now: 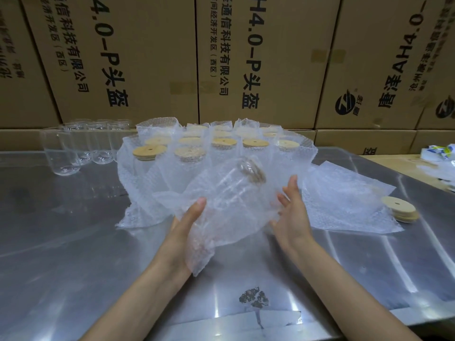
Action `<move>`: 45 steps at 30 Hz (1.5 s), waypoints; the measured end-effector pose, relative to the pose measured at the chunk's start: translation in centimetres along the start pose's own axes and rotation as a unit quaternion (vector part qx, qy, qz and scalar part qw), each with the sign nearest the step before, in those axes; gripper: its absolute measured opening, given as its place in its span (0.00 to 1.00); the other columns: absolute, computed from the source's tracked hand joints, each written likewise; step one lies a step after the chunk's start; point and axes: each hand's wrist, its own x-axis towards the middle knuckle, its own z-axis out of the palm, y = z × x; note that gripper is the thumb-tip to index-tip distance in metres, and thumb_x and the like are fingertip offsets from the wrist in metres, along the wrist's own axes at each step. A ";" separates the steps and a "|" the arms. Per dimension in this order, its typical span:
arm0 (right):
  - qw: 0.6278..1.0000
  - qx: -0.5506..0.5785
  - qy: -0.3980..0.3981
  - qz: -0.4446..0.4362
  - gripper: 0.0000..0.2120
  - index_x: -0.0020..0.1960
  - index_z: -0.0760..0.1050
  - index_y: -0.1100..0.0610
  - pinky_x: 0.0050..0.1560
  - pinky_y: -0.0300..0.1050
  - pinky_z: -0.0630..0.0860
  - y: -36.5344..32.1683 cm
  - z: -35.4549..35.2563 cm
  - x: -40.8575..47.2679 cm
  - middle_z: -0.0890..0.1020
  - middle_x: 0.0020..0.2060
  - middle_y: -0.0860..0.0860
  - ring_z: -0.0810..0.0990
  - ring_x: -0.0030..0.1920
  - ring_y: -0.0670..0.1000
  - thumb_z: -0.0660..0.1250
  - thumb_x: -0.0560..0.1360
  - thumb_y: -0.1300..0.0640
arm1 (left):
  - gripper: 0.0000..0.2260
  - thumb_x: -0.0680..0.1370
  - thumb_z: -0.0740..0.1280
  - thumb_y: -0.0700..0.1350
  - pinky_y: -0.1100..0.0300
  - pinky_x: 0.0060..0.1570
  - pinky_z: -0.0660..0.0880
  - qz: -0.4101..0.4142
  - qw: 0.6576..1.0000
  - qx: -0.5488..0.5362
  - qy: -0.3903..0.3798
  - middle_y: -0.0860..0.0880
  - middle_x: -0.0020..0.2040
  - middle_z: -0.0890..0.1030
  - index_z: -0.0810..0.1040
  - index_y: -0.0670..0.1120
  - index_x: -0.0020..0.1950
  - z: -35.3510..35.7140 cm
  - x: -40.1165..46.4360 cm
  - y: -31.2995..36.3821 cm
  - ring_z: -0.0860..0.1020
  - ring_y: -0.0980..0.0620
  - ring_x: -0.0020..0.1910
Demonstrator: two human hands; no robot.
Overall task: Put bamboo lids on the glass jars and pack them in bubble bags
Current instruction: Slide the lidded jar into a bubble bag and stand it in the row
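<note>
While crinkly, the bubble bag [221, 207] sheathes a smooth lidded jar [236, 183].

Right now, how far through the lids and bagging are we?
Done: a cluster of lidded, bagged jars stands at the back of the steel table. In hand: the left hand and right hand hold a lidded jar lying inside a bubble bag. Left: bare glass jars at back left, with spare bamboo lids and flat bubble bags on the right.
</note>
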 end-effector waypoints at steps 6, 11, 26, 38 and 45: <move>0.931 -0.113 -0.315 0.143 0.50 0.69 0.69 0.51 0.73 0.53 0.61 1.4 0.7 -1.7 0.74 0.69 0.51 0.72 0.69 0.51 0.66 0.56 0.23 | 0.28 0.72 0.68 0.60 0.64 0.37 0.79 0.046 0.996 -0.073 -0.022 0.43 0.59 0.82 0.76 0.45 0.66 0.4 -0.1 0.2 0.84 0.51 0.46; 0.910 -0.137 -0.376 0.111 0.50 0.69 0.70 0.58 0.71 0.59 0.65 3.3 2.9 -3.6 0.76 0.66 0.58 0.74 0.67 0.58 0.80 0.55 0.36 | 0.28 0.69 0.75 0.51 0.51 0.49 0.80 0.115 0.992 -0.020 0.043 0.39 0.57 0.82 0.72 0.44 0.65 0.8 0.1 -1.0 0.81 0.41 0.56; 0.975 0.070 -0.203 -0.059 0.15 0.55 0.83 0.53 0.56 0.53 0.78 -0.6 1.9 -1.4 0.84 0.51 0.54 0.82 0.55 0.56 0.61 0.76 0.48 | 0.31 0.64 0.78 0.47 0.57 0.54 0.78 0.140 0.976 0.152 -0.073 0.45 0.57 0.83 0.75 0.42 0.64 1.2 0.1 -2.5 0.81 0.47 0.57; 0.939 -0.166 -0.203 -0.222 0.20 0.53 0.82 0.51 0.61 0.58 0.75 -1.1 2.5 -2.6 0.84 0.51 0.54 0.81 0.56 0.56 0.73 0.63 0.45 | 0.38 0.61 0.80 0.49 0.69 0.53 0.74 0.184 0.955 0.219 -0.079 0.57 0.60 0.81 0.69 0.50 0.67 1.9 0.3 -2.5 0.78 0.59 0.60; 0.916 -0.243 -0.295 -0.124 0.41 0.59 0.75 0.50 0.58 0.39 0.76 -0.7 1.5 -2.2 0.84 0.54 0.43 0.80 0.59 0.46 0.76 0.53 0.28 | 0.32 0.64 0.77 0.52 0.70 0.57 0.72 0.257 0.929 0.262 -0.052 0.57 0.60 0.80 0.73 0.48 0.66 2.0 0.3 -2.4 0.77 0.59 0.61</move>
